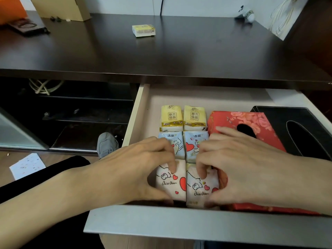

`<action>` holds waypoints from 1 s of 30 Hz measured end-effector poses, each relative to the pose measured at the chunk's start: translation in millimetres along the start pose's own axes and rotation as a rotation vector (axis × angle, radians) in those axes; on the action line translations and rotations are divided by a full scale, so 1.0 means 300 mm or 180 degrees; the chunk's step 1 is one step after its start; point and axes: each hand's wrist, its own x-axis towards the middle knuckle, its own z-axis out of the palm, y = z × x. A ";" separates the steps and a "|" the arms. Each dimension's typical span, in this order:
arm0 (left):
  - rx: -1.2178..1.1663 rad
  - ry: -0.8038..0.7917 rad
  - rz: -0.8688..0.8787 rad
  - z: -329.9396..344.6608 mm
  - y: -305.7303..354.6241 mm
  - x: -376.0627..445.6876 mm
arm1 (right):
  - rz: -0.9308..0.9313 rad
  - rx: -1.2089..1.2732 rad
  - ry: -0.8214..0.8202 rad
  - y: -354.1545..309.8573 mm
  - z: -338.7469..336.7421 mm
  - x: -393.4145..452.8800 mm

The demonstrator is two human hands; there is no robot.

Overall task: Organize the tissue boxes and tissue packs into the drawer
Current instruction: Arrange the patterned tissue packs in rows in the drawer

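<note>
We are close to the end, by our reading. The drawer [138,112] stands pulled out under the desk [107,51], and 6 tissue packs already lie in it in 2 columns of 3. At the back sit the 2 yellow packs [183,118], side by side. In front of them come the 2 blue packs [186,142], partly covered by our fingers. Nearest the drawer front lie the 2 pink packs [186,184], touching each other along their inner edges.

Just beside the packs on the right lies the red tissue box [251,123], and beyond it, against the far right, the black tissue box [296,126].

Our left hand [136,169] curls round the left pink pack, thumb at its near edge and fingers over its top. Our right hand [239,168] grips the right pink pack in the same way, with its index finger stretched out onto the red box. We judge that both hands are squaring this last row against the others.

What is left looks small: 1 pale yellow pack [143,30] lies on the desk, well apart from the drawer. It needs to go in, probably in the bare space behind the yellow row. After that, closing the drawer may be all that remains.
</note>
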 end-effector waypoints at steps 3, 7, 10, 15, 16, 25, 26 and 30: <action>0.0082 0.0011 0.0028 0.003 -0.005 -0.002 | -0.0162 -0.0467 0.0057 0.004 -0.004 0.043; 0.0062 0.0001 0.0002 0.009 -0.010 -0.003 | -0.0013 -0.0824 0.0038 0.015 0.016 0.041; 0.0049 0.0026 0.0005 0.012 -0.011 -0.001 | 0.0067 -0.0804 0.0024 0.016 0.003 0.056; 0.0126 0.0048 0.0025 0.016 -0.013 -0.002 | 0.0225 -0.0663 0.0108 0.019 0.006 0.057; 0.0135 0.0058 0.0029 0.017 -0.013 -0.001 | 0.0272 -0.0653 0.0081 0.017 0.001 0.060; 0.0087 0.0101 -0.0050 0.001 0.001 -0.005 | 0.0314 -0.0524 0.0097 0.040 -0.025 0.090; 0.0051 0.0136 -0.0093 -0.008 0.003 -0.005 | 0.0350 -0.0324 0.0120 0.047 -0.039 0.085; -0.0119 0.0369 -0.0235 -0.072 -0.002 0.001 | 0.0459 0.0266 0.0729 0.088 -0.119 0.080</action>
